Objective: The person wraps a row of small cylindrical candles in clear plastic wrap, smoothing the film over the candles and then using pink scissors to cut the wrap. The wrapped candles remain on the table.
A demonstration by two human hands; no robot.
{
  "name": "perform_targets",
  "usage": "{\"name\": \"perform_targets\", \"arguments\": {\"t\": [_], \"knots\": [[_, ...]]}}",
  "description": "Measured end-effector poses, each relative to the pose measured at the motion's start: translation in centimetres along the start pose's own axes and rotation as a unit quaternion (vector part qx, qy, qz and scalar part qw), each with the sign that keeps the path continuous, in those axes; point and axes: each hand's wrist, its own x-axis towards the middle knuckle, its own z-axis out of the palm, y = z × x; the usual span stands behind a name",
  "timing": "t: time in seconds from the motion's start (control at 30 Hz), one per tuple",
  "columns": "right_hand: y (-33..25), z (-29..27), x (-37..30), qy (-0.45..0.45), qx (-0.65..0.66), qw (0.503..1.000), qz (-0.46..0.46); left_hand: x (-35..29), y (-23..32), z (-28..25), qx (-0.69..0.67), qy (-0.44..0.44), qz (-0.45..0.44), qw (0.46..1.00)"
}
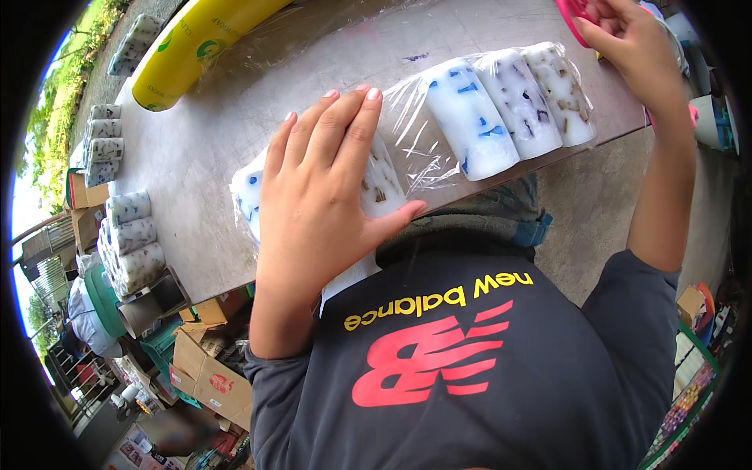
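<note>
**Left palm flat on the wrapped bars, right hand up at the pink thing**

Closest to the lens was my dark grey shirt point(470, 368) with its red and yellow print, filling the lower middle of the frame. Above it my left hand point(325, 184) lay flat and open, fingers spread, pressing down on the near end of a row of white bars point(501, 106) speckled blue and brown. It gripped nothing; the palm simply rested on the clear plastic wrap point(419, 149) covering the row, with two or three bars hidden under it. Three more bars showed to the right of my fingers, lying side by side and touching under the same crinkled film, running toward the upper right along the edge of the grey table point(204, 149).

My right hand point(627, 43) was at the top right corner, fingers curled onto a pink object point(570, 14) at the frame's edge. I seemed to be holding it, though so little showed that I could not tell what it was.

At the upper left a yellow roll point(192, 47) lay on the table. Along the left edge stood more wrapped white bars point(129, 235) in small stacks, well apart from my hands. Below them, at the lower left, sat brown cardboard boxes point(207, 376).
</note>
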Motion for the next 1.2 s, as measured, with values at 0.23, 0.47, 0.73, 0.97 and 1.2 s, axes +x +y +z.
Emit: {"name": "perform_targets", "arguments": {"t": [0.23,0.47,0.73,0.97,1.2], "knots": [[-1.5,0.7,-12.0,-0.314,0.293,0.895,0.124,-0.4,-0.4,0.8,-0.003,0.044,0.023,0.999],[-2.4,8.3,-18.5,-0.452,0.528,0.684,0.222,0.0,-0.9,1.1,-0.001,0.069,0.059,0.996],[-5.0,10.5,-16.7,-0.349,0.413,0.826,0.162,-0.7,0.0,-0.3,-0.036,0.039,0.022,0.998],[-5.5,10.0,-16.6,-0.333,0.451,0.807,0.186,-0.8,-0.2,0.1,-0.046,0.051,0.020,0.997],[-5.3,10.8,-17.3,-0.285,0.488,0.803,0.189,-0.8,0.7,-0.4,-0.051,0.043,-0.008,0.998]]}}
